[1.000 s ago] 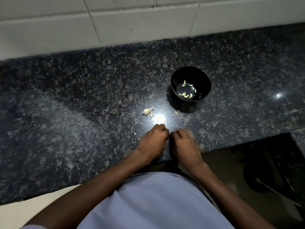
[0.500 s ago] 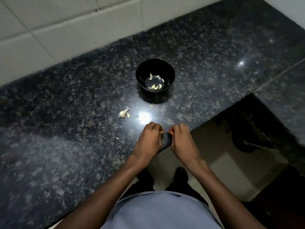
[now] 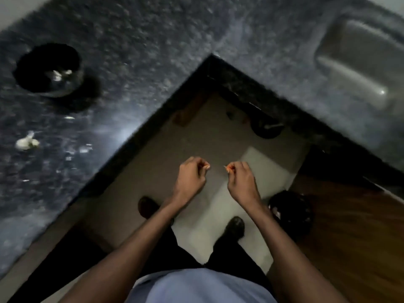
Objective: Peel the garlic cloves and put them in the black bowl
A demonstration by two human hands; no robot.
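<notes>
The scene is dim, and motion blur smears the whole frame. A soft white glare patch sits on the polished granite counter (image 3: pixel 122 134), perhaps from an overhead lamp. The black bowl (image 3: pixel 49 69) casts a dark shadow toward its right. Wide-angle distortion bends the counter edges near the corners.

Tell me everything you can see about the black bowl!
The black bowl is round, glossy and dark, standing upright on the speckled dark countertop, far left of the hands. A few pale peeled garlic cloves lie at its bottom. Nothing else touches it. The picture is blurred, so finer details are hard to tell.
</notes>
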